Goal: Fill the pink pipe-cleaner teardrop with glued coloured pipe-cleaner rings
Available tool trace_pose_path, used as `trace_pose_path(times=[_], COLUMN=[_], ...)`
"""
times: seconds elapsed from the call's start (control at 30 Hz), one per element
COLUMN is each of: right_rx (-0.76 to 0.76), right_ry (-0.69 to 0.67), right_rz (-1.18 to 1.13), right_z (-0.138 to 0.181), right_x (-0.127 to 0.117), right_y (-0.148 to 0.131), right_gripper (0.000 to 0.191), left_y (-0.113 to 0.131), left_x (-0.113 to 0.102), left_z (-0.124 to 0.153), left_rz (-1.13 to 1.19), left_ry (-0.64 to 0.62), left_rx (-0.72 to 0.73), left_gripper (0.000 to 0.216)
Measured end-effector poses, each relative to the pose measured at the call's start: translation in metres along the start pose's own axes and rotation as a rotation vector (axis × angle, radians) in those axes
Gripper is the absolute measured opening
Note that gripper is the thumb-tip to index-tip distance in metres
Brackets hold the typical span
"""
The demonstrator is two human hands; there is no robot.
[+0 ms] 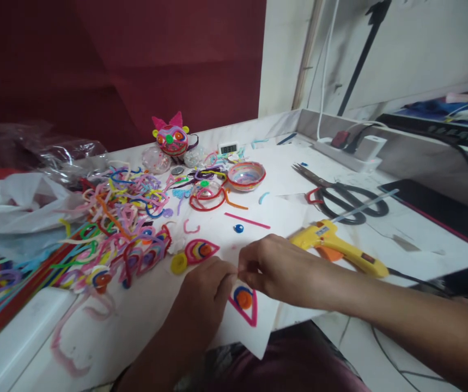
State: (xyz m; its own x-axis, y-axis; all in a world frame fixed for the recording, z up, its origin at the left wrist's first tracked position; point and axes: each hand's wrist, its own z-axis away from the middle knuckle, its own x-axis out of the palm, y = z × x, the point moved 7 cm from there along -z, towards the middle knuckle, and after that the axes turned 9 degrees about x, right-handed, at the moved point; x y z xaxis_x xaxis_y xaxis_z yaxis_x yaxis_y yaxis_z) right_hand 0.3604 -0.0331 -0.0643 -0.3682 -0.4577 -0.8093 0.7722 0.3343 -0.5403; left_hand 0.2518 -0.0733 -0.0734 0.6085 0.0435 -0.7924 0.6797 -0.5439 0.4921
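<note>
An eye-shaped piece made of pipe cleaners (255, 310), with a pink outline, a blue arc and an orange coil, lies over white paper (258, 340) near the table's front edge. My left hand (207, 294) is closed on its upper left side, thumb and fingers together. From the right, my right hand (272, 267) pinches at the same piece's upper end; whatever its fingertips hold is mostly hidden. Just beyond my left hand lie a second pink-edged pipe-cleaner eye (201, 250) and a yellow coil (178, 263). A small blue coil (238, 228) and a pink strip (247, 220) lie farther back.
On the right are a yellow glue gun (340, 247) and black-handled scissors (340, 198). Loose pipe cleaners (127, 207) heap up at left beside plastic bags (21, 207). A decorated pink-eared head (171, 137), a coiled bowl (247, 177) and a small clock (228, 148) stand behind.
</note>
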Motion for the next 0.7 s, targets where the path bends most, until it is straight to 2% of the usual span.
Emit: trace_pose_path(times=[0.33, 0.53, 0.7], right_rx=[0.018, 0.041, 0.038], right_ry=[-0.160, -0.195, -0.205], right_rz=[0.108, 0.148, 0.192], right_z=[-0.016, -0.018, -0.020], right_x=[0.007, 0.010, 0.013], right_y=[-0.007, -0.006, -0.005], right_gripper=[0.016, 0.014, 0.012], left_y=[-0.014, -0.018, -0.027], left_x=[0.001, -0.002, 0.005], left_z=[0.003, 0.011, 0.016], left_rz=[0.105, 0.044, 0.060], left_ry=[0.025, -0.034, -0.088], left_rx=[-0.078, -0.110, -0.140], left_gripper=[0.020, 0.023, 0.022])
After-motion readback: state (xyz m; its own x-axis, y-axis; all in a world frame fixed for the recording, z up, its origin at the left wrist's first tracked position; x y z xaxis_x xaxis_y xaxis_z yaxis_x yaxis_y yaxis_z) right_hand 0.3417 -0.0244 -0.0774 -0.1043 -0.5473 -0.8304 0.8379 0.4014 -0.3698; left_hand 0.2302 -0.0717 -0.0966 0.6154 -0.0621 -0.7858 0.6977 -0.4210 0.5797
